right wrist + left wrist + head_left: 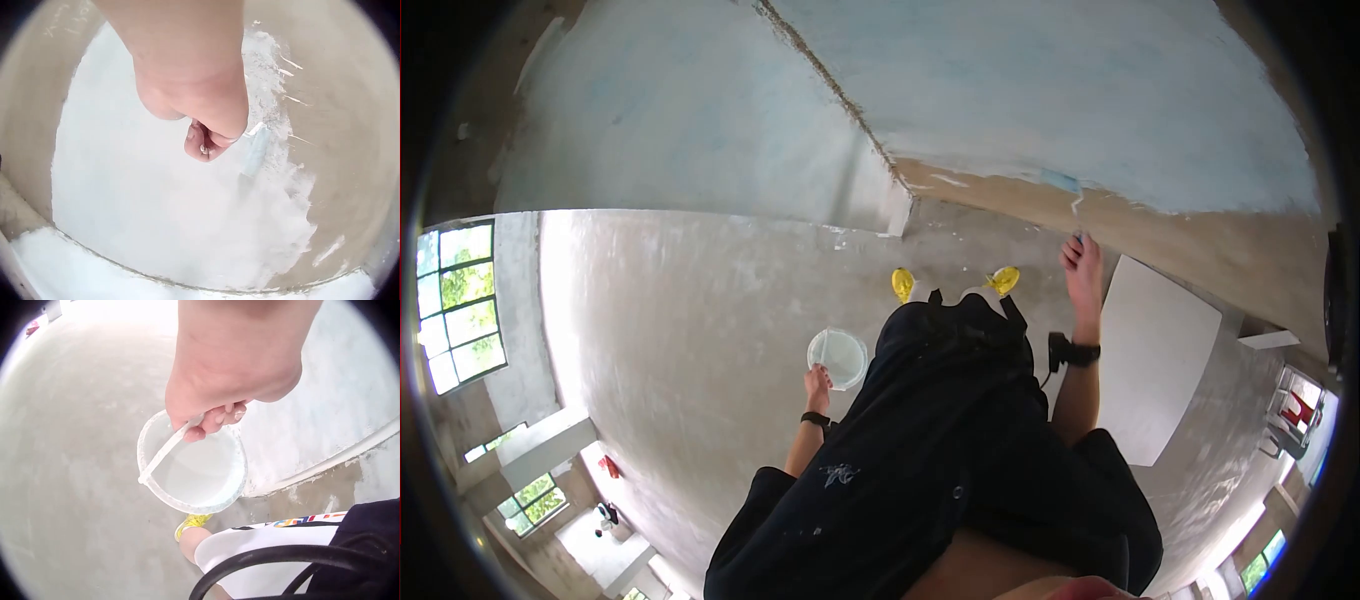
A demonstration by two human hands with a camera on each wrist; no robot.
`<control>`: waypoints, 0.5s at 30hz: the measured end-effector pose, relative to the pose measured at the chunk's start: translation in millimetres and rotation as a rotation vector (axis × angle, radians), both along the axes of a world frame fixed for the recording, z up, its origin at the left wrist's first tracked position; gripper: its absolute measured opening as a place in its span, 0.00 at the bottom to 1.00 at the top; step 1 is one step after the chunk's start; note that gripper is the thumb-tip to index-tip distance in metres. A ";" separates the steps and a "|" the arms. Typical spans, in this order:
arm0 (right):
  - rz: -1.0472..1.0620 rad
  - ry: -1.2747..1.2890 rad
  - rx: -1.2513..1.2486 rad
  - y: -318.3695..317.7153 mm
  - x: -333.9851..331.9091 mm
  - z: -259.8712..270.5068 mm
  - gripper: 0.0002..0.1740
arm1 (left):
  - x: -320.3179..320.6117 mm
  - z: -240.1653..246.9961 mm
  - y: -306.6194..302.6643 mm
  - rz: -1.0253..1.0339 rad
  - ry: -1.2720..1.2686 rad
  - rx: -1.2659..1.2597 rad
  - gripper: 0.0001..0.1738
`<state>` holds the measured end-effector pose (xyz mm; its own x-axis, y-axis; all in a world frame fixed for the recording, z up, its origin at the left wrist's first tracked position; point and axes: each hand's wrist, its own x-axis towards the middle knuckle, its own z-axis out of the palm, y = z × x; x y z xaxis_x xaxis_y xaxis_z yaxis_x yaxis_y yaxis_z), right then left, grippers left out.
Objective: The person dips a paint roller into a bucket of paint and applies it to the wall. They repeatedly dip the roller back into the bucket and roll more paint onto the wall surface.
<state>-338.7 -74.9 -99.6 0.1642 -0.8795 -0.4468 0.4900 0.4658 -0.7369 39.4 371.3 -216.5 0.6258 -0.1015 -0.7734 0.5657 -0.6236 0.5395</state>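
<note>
My left hand grips the white bail handle of a translucent white bucket, which hangs below it. Whitish paint shows inside the bucket. My right hand holds a small paint roller; most of its grip is hidden in the curled fingers. From the fist, the bent wire frame runs to a light blue roller sleeve. The sleeve lies against the wall, at the lower border of the pale blue-white coat, just above a strip of bare brown plaster.
An inner corner with a rough brown seam joins the left wall. A white board lies on the grey floor to my right. Yellow shoes are near the wall's foot. Windows stand far left.
</note>
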 end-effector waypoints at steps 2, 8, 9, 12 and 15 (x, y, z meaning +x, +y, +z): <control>0.006 -0.037 0.039 -16.1 10.7 -59.8 0.13 | 3.0 1.3 -1.4 -0.013 0.013 -0.012 0.15; -0.007 -0.098 0.080 -25.3 13.6 -88.2 0.14 | 7.1 5.0 -8.1 -0.035 -0.012 0.001 0.14; 0.004 -0.108 0.040 -20.1 6.5 -71.6 0.13 | 7.3 4.2 -7.1 -0.020 -0.010 -0.008 0.14; -0.037 -0.149 0.035 6.3 -9.8 -14.9 0.13 | 6.5 4.5 -7.2 -0.033 -0.001 -0.006 0.14; -0.052 -0.120 0.051 0.5 -1.9 -44.7 0.13 | 7.7 0.2 -8.3 -0.023 0.004 -0.005 0.14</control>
<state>-340.7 -74.5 -144.3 0.1741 -0.8650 -0.4706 0.5979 0.4726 -0.6475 47.1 363.0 -216.3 0.6203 -0.1197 -0.7752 0.5533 -0.6336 0.5407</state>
